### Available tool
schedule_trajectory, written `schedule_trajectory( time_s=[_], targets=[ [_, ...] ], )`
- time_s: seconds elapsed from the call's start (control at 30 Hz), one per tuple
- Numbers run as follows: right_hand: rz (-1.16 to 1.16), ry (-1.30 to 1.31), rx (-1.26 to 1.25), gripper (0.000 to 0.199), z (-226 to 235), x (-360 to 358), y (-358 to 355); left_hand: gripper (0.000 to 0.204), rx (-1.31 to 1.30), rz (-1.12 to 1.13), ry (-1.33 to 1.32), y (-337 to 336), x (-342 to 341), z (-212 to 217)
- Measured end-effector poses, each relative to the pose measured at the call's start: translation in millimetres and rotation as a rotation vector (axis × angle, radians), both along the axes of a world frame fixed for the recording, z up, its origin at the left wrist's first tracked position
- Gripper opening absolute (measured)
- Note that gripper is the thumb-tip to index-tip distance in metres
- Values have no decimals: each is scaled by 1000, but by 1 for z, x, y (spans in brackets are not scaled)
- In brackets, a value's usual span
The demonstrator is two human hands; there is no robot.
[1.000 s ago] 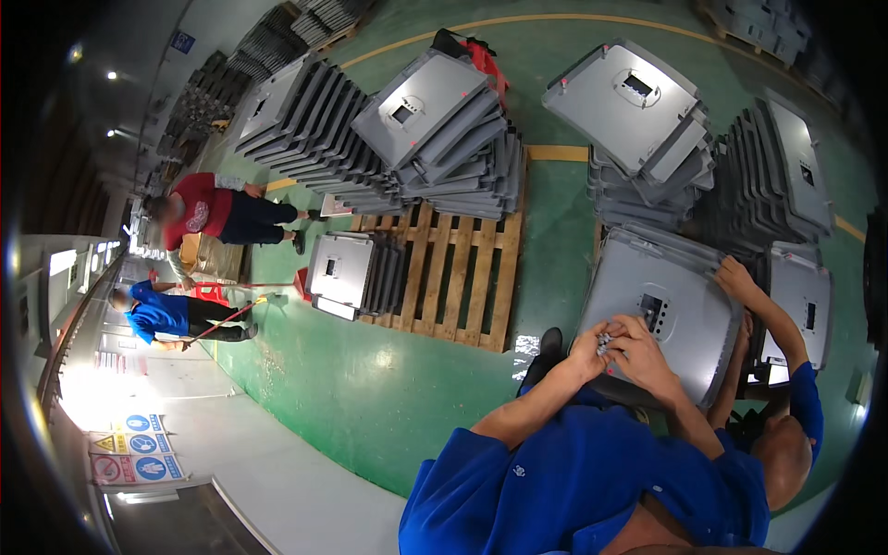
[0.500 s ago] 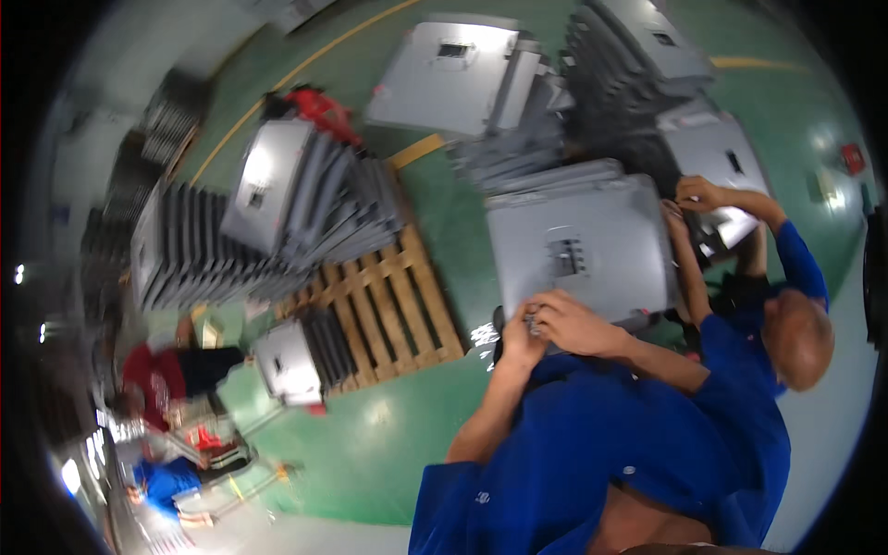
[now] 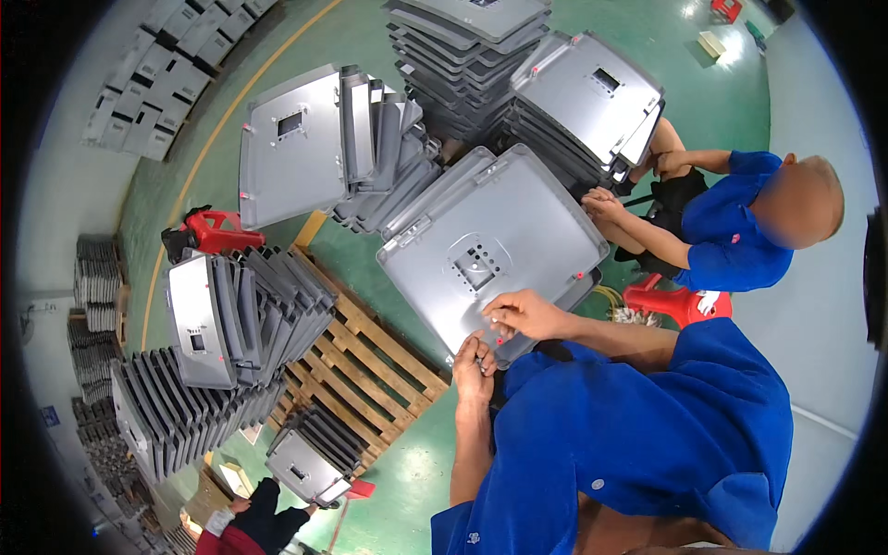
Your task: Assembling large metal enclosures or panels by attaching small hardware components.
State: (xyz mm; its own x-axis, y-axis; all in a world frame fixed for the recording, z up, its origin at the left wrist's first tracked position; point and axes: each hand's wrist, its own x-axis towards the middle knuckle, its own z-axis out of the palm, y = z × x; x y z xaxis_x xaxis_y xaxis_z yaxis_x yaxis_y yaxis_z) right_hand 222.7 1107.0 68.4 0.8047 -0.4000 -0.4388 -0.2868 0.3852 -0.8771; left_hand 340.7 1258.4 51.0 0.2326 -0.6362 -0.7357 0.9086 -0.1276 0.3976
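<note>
In front of me lies a large grey metal panel [image 3: 532, 217] with rounded corners and a cut-out with small holes near its middle. It tops a stack of similar panels. Over its near corner, my right hand [image 3: 529, 314] is closed in a pinch, with a tiny pale bit at the fingertips too small to name. My left hand [image 3: 474, 366] is just beside it, at the panel's edge, its fingers curled together; whatever they hold is hidden. Small red marks [image 3: 580, 275] dot the panel's edge.
Stacks of grey panels [image 3: 296, 139] stand beyond and to the left, beside a wooden pallet [image 3: 370, 347]. At right, a co-worker in blue [image 3: 740, 222] sits by another panel stack [image 3: 592, 92]. Red plastic stools [image 3: 680, 301] stand near. Another person [image 3: 264, 518] is at lower left.
My view has swung to the right, so the co-worker and far stacks show more fully. My hands, together before, are now slightly apart at the panel's near corner.
</note>
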Motion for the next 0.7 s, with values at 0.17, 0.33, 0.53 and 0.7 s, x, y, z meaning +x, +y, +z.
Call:
schedule_trajectory(
  time_s=[0.17, 0.33, 0.53, 0.7],
  targets=[
    [-112, -4, 89, 29, -15, -29, -17, 34, -17, 75, -15, 20, 12, -25],
    [-255, 76, -50, 24, -45, -50, -41, 38, 24, 84, -50, 22, 25, -24],
    [-376, 358, -359, 22, -68, -76, -82, 28, 43, 148, -27, 38, 33, -35],
    [-621, 346, -362, 19, -85, -124, -105, 26, 118, 132, -153, 51, 47, -46]
  ],
)
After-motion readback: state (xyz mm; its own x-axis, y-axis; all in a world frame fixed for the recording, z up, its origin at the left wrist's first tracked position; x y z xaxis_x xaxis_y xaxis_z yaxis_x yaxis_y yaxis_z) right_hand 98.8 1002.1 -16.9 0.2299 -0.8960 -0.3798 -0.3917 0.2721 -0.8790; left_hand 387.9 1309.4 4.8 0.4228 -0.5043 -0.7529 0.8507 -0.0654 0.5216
